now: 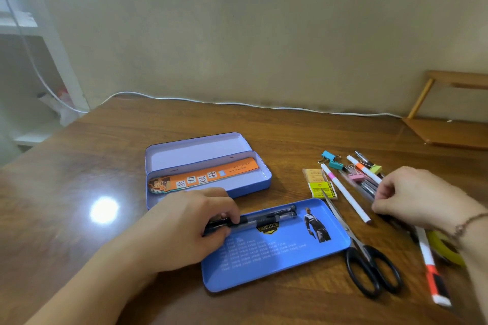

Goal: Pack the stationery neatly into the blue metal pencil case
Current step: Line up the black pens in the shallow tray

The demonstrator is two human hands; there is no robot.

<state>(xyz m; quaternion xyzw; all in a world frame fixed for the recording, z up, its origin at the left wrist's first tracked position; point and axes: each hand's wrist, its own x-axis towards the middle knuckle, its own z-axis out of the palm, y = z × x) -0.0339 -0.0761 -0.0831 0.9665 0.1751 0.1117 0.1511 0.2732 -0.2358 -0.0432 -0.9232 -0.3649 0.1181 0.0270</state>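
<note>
Head view: blue metal pencil case [211, 166] open, orange ruler [203, 174] inside; left hand [184, 221] grip clenched on black pens [264, 216]; right hand [412, 195] grip state unclear.

head view looks forward and down, close over the table [79, 166]

Four large Chinese characters, 全力以赴, are printed in white squares on the orange bookmark [203, 176] lying in the open pencil case [260, 179]. Rows of small pale print on the blue tray [264, 266] and the lettering on the yellow eraser [322, 190] cannot be read.
</note>
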